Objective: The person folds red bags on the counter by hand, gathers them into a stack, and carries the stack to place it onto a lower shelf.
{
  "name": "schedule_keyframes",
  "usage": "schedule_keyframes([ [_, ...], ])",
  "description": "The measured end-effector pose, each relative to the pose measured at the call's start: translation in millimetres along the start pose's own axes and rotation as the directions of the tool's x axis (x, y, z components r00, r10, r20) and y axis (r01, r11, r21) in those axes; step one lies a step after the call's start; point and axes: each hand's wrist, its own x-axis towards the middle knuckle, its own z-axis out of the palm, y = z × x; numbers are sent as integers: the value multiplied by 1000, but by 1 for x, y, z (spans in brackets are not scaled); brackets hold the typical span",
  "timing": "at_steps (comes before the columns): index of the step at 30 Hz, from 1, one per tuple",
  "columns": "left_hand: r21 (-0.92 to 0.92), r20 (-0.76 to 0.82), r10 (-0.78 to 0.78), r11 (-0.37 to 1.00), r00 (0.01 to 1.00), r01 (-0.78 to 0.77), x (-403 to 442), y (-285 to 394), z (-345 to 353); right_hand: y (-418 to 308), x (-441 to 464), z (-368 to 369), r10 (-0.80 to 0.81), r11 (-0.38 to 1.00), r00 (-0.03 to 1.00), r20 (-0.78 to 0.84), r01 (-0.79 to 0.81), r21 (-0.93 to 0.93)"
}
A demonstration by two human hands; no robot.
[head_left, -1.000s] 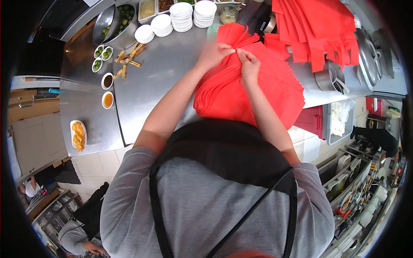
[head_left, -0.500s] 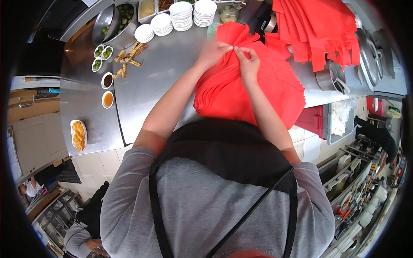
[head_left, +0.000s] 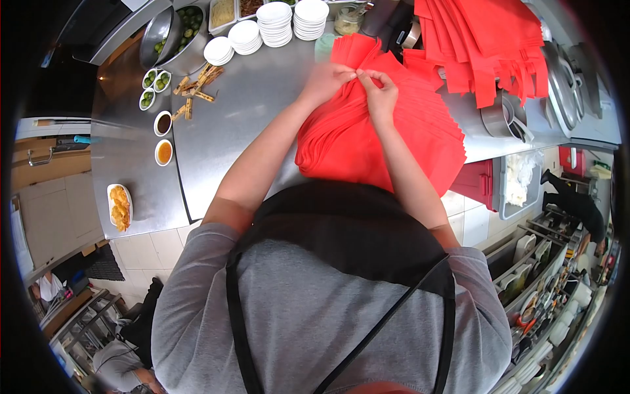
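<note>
Head camera: bent over a steel tabletop (head_left: 223, 118), working at a stack of red cloth (head_left: 348, 144) with left hand (head_left: 331, 82) and right hand (head_left: 379, 93) together. Apparently partway along, to judge by the layers: spread out in a jagged fan toward the right edge of the tabletop, bunched and creased on the opposite side, with no single piece plainly parted from the rest. Untouched, as far as shows: a second pile of red cloth (head_left: 485, 46), heaped toward the far-right corner.

Lying directly beneath the fingers, the stack: reaching from near the far edge of the tabletop almost to the near edge, just in front of a black apron (head_left: 348, 230). Pinched at its upper folds between thumb and fingertips on the left; nipped likewise between thumb and forefinger on the right, with fingertips meeting or nearly so. Too small to tell: one layer or several in the pinch. Set well apart, by the near-left corner, a dish of fried chips (head_left: 119, 207); along the far edge, stacks of white dishes (head_left: 274, 26)
</note>
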Motion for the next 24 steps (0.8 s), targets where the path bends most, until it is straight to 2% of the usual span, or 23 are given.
schedule_keyframes([
  [3,70,12,-12,998,1000,11,-1,6,-1,0,-1,-3,66,995,998,-15,-65,71],
  [6,27,26,8,1000,1000,-8,-2,6,-1,1,-1,-2,100,984,995,18,-102,145],
  [10,-65,14,-59,996,998,60,0,4,-1,-7,-8,-3,98,987,995,-6,-96,132],
  [12,-82,4,-97,992,995,97,1,-3,2,-7,-10,-3,138,968,990,-7,-133,214],
  [14,116,-241,103,990,965,-76,2,-11,8,-5,-10,-3,154,963,988,-5,-149,226],
  [15,116,-240,102,990,965,-76,2,-11,10,-4,-10,-3,170,957,985,-2,-165,238],
  [17,280,-389,294,941,873,-192,1,-8,13,0,-10,-2,151,958,988,-5,-146,245],
  [18,280,-388,295,940,873,-193,1,-5,11,3,-9,-1,132,959,991,-8,-125,252],
  [20,307,-124,249,930,960,-202,0,-1,8,5,-8,0,121,960,993,-5,-116,256],
  [24,364,-81,254,908,964,-208,2,6,10,4,-6,-2,149,967,989,5,-147,207],
])
